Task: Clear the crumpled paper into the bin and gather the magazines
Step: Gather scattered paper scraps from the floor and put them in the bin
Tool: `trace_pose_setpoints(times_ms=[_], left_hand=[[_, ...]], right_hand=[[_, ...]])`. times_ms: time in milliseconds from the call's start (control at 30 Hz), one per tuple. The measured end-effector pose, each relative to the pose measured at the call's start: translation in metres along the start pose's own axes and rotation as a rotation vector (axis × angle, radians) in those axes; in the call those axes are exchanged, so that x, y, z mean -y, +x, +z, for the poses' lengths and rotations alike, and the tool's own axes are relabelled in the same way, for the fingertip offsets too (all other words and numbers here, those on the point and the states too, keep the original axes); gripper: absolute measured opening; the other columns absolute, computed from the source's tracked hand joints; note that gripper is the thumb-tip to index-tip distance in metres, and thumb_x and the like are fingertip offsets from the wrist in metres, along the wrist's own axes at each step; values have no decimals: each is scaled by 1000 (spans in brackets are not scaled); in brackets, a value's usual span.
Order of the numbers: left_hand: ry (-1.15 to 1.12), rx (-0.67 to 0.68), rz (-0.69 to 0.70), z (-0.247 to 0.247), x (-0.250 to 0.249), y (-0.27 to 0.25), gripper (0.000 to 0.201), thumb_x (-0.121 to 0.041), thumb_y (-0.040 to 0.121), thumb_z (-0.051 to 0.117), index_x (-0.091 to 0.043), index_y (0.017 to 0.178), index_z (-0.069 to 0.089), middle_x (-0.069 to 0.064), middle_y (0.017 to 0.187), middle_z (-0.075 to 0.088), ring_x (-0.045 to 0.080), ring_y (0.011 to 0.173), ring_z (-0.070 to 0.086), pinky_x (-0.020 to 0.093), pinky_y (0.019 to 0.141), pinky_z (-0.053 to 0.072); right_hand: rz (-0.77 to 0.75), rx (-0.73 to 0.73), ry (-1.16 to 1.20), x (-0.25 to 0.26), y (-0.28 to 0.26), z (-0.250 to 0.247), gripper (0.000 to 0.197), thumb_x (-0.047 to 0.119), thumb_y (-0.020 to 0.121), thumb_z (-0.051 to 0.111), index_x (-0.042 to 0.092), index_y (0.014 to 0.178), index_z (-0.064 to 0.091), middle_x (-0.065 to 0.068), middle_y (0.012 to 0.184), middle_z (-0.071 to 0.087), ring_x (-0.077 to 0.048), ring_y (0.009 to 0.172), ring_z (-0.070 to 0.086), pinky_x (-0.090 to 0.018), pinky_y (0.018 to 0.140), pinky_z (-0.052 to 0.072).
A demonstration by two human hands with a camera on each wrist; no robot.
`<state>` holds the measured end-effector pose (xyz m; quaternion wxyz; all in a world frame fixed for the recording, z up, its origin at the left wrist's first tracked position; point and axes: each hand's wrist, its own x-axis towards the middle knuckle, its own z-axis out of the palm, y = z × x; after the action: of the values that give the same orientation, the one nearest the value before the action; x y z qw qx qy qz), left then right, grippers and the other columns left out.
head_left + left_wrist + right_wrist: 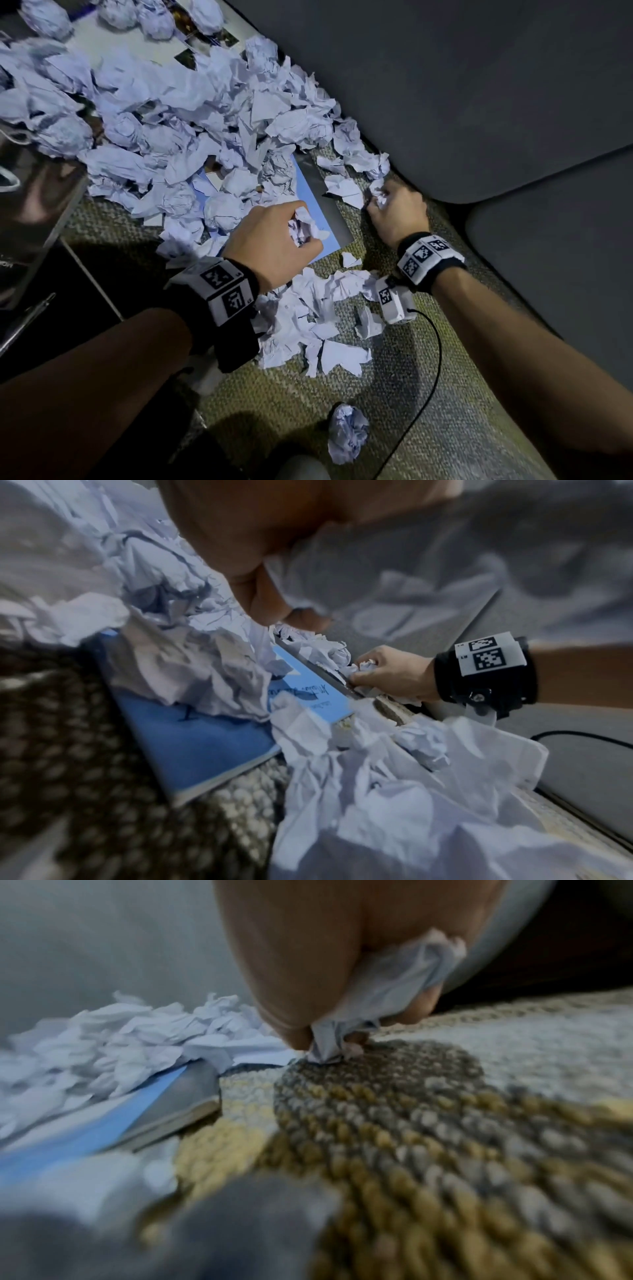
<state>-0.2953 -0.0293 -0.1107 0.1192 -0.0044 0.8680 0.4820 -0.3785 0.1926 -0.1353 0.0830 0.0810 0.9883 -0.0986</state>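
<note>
A person's left hand [270, 240] is clutching a white crumpled paper wad [303, 228] over a light-blue magazine [317, 212] half buried under paper. The right hand [399, 214] is pinching a small paper scrap [383, 993] against the woven rug [394, 394]; blur is obscuring its fingers.

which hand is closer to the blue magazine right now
Left. The left hand, gripping crumpled paper, hovers over the blue magazine. The right hand pinches a scrap on the rug beside its edge.

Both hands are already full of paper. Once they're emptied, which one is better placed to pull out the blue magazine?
Probably the left hand: it hovers directly over the blue magazine. The right hand sits beside it on the rug.
</note>
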Motion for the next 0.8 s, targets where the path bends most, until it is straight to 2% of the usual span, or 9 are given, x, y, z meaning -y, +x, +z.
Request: trace_pose_setpoints(times_ms=[133, 200, 267, 367, 433, 533, 633, 700, 800], left_hand=[[-2, -4, -19, -6, -2, -5, 22, -42, 66, 54, -20, 68, 51, -4, 64, 58, 25, 68, 56, 41, 68, 54], [-10, 7, -20, -6, -2, -5, 22, -41, 66, 54, -20, 69, 49, -4, 66, 60, 23, 66, 55, 40, 68, 54], [-2, 12, -24, -4, -2, -4, 26, -43, 68, 57, -20, 75, 48, -4, 72, 61, 22, 66, 51, 39, 71, 55], [-12, 1, -15, -3, -2, -3, 24, -40, 73, 63, -19, 74, 51, -5, 70, 61, 21, 65, 54, 36, 69, 54], [-15, 4, -22, -5, -2, -3, 22, -41, 72, 60, -21, 75, 52, -6, 69, 60, 19, 66, 54, 34, 70, 53], [-31, 2, -33, -11, 0, -4, 20, -40, 73, 58, -23, 68, 48, -9, 65, 56, 14, 61, 50, 31, 66, 47], [-76, -56, -62, -17, 1, -6, 28, -38, 76, 64, -28, 59, 45, -14, 60, 54, 6, 58, 49, 26, 60, 38], [-84, -82, -54, -22, 1, -8, 24, -41, 76, 65, -29, 62, 50, -16, 63, 57, 7, 64, 52, 26, 62, 40], [80, 37, -54, -24, -2, -9, 18, -40, 78, 62, -24, 85, 59, -5, 78, 62, 20, 74, 54, 28, 69, 45]], right_hand=[[-119, -181, 128, 0, -3, -24, 31, 41, 76, 49, 17, 91, 60, -11, 78, 67, -34, 78, 60, -35, 73, 51], [-143, -226, 127, 5, 3, -32, 27, 40, 78, 53, 19, 94, 53, -7, 82, 66, -29, 76, 58, -31, 69, 47], [-147, -157, 76, 11, 19, -30, 34, 35, 82, 60, 17, 109, 49, -8, 98, 66, -29, 85, 60, -29, 75, 48], [-127, 159, -150, 18, 41, -15, 59, 34, 83, 59, 18, 135, 36, -19, 117, 59, -39, 101, 59, -45, 89, 52], [-125, 197, -221, 20, 47, -8, 54, 34, 87, 54, 16, 134, 34, -23, 115, 57, -43, 102, 56, -44, 87, 49], [-159, 132, -189, 24, 46, -11, 38, 34, 88, 49, 12, 119, 42, -22, 106, 60, -43, 98, 56, -41, 79, 45], [-221, 66, -42, 22, 22, -23, 39, 38, 87, 50, 17, 120, 50, -15, 106, 67, -39, 97, 59, -40, 87, 50], [-237, 31, 71, 19, -12, -33, 34, 35, 88, 50, 21, 118, 54, -9, 102, 70, -33, 92, 64, -36, 86, 52], [-153, 135, 177, 1, -78, -38, 21, 29, 90, 51, 22, 110, 55, -1, 87, 71, -17, 69, 69, -25, 65, 57]])
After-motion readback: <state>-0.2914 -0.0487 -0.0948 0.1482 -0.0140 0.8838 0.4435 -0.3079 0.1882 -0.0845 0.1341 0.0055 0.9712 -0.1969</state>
